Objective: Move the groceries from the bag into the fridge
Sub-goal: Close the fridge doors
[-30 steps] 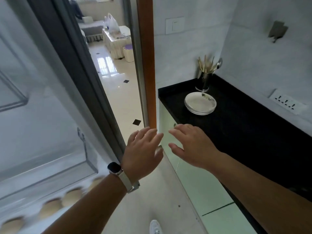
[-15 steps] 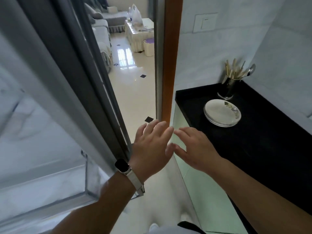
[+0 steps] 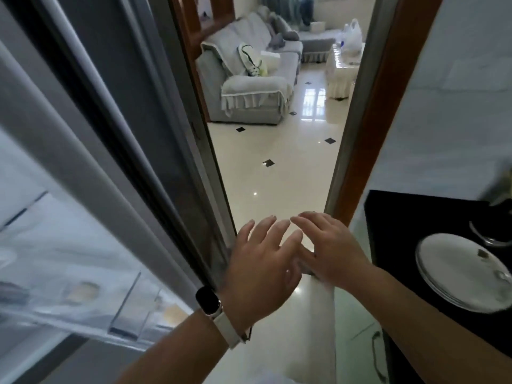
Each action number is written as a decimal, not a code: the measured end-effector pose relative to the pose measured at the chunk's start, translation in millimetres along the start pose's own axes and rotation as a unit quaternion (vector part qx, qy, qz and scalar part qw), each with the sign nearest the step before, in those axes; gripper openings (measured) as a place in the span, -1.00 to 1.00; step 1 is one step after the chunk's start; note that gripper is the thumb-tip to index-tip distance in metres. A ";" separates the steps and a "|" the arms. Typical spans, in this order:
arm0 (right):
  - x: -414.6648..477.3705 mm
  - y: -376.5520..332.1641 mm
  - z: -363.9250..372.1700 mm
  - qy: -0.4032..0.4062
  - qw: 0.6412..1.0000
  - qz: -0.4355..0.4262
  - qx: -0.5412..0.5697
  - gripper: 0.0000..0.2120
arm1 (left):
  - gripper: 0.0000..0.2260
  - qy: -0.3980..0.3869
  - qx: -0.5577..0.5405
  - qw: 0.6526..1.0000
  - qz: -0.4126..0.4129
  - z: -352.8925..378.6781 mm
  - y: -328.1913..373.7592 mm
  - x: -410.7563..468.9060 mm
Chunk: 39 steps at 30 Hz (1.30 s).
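Note:
The open fridge door point(image 3: 83, 189) fills the left side, its clear shelf point(image 3: 91, 297) blurred, with pale round shapes in it. Both hands float empty in front of me at the doorway. My left hand point(image 3: 263, 267), with a watch on the wrist, has straight spread fingers. My right hand point(image 3: 329, 250) is beside it, fingers relaxed, almost touching the left. A white plastic bag point(image 3: 351, 37) stands far off on a covered table point(image 3: 339, 76) in the living room.
A black counter point(image 3: 401, 231) at right carries a stack of white plates point(image 3: 460, 270). The wooden door frame point(image 3: 368, 120) borders the doorway. Beyond lie a glossy tiled floor point(image 3: 277, 176) and a grey sofa point(image 3: 249, 87).
The view has swung left and forward toward the doorway; the counter slid to the right edge and the living room opened up. Both hands stay empty and have drawn closer together.

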State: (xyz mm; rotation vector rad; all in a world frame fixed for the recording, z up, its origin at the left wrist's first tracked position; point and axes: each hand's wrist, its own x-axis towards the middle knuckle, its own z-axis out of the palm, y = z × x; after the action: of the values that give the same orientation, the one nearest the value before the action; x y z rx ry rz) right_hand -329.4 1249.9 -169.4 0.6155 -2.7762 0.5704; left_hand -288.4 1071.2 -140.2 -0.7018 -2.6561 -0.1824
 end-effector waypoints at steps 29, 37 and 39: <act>72.0 -96.8 19.5 -0.049 0.867 -0.282 0.407 -0.48 | -0.72 0.172 0.462 0.869 -0.044 -156.2 -25.5 1.0; 44.2 -117.2 18.7 -0.036 0.880 -0.289 0.375 -0.42 | -0.73 0.196 0.461 0.865 -0.028 -162.3 -26.8 -34.8; 34.2 -125.7 18.1 -0.026 0.888 -0.292 0.356 -0.41 | -0.72 0.198 0.454 0.868 -0.018 -168.9 -25.7 -49.8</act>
State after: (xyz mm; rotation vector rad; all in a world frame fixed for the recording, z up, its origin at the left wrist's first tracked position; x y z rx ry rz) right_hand -305.9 1125.2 -134.7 1.5458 -2.1607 1.4210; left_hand -205.2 989.5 -5.8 -0.2437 -2.0063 0.7853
